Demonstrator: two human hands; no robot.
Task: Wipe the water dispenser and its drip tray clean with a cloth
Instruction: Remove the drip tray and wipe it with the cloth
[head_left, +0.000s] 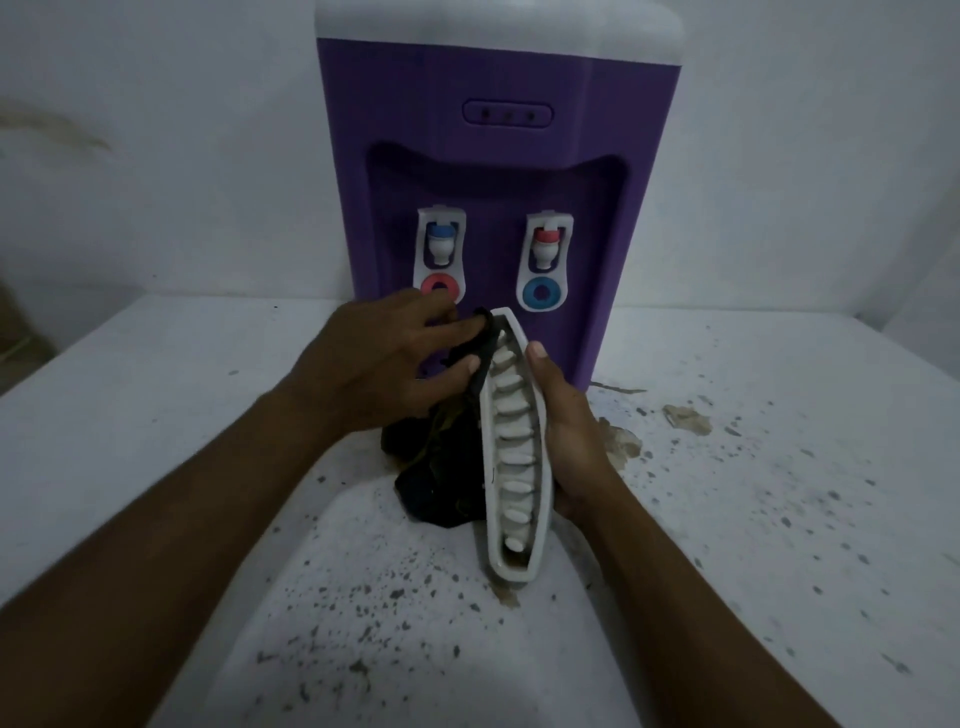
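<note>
Viewpoint: I look down from the head camera at two bare forearms reaching over a white counter flecked with dark specks.
Water dispenser: the purple water dispenser with a white top stands upright at the back of the counter, against a pale wall.
Front of dispenser: I see a small oval indicator panel high up, and a recessed bay below it with two taps.
Taps: the left tap has a blue cap with a red ring beneath it; the right tap has a red cap with a blue ring beneath it.
Drip tray: the white drip tray is out of the dispenser, lifted in front of it and turned on its side, so I see its slatted grille nearly edge-on, running from near the taps down toward me.
Right hand: my right hand grips the tray's right edge, thumb up along the rim, fingers wrapped behind.
Left hand: my left hand pinches a dark cloth against the tray's left side near its upper end.
Cloth: the rest of it hangs bunched below the hand, touching the tray.
Debris: brown scraps lie on the counter to the right of the tray.
</note>
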